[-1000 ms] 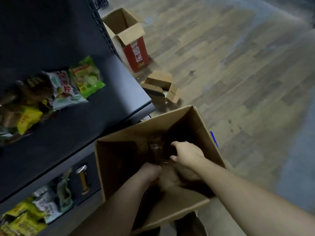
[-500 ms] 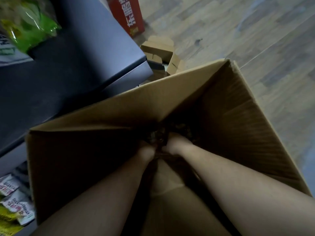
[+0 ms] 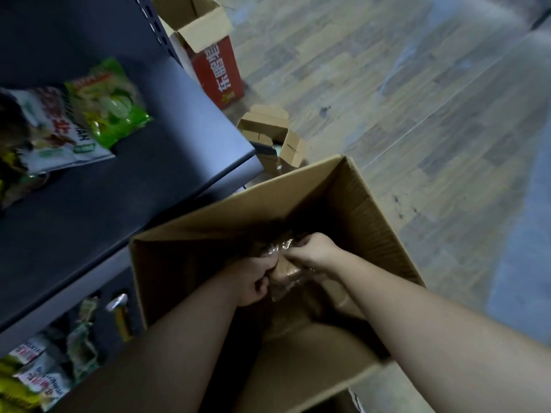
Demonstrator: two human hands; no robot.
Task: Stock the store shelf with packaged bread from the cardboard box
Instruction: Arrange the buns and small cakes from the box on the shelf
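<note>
Both forearms reach down into the open cardboard box (image 3: pixel 226 213), which stands just beside the dark shelf (image 3: pixel 125 186). The left hand (image 3: pixel 253 280) and the right hand (image 3: pixel 314 253) meet low inside it, fingers curled and pinching the crinkled clear wrapping of a bread pack (image 3: pixel 287 274) from either side.

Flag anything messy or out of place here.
The green snack bag and white bag lie tilted and overlapping on the shelf. A small carton lies with flaps splayed on the floor near the red box. Left hand and right hand gripping the bread pack look normal.
</note>
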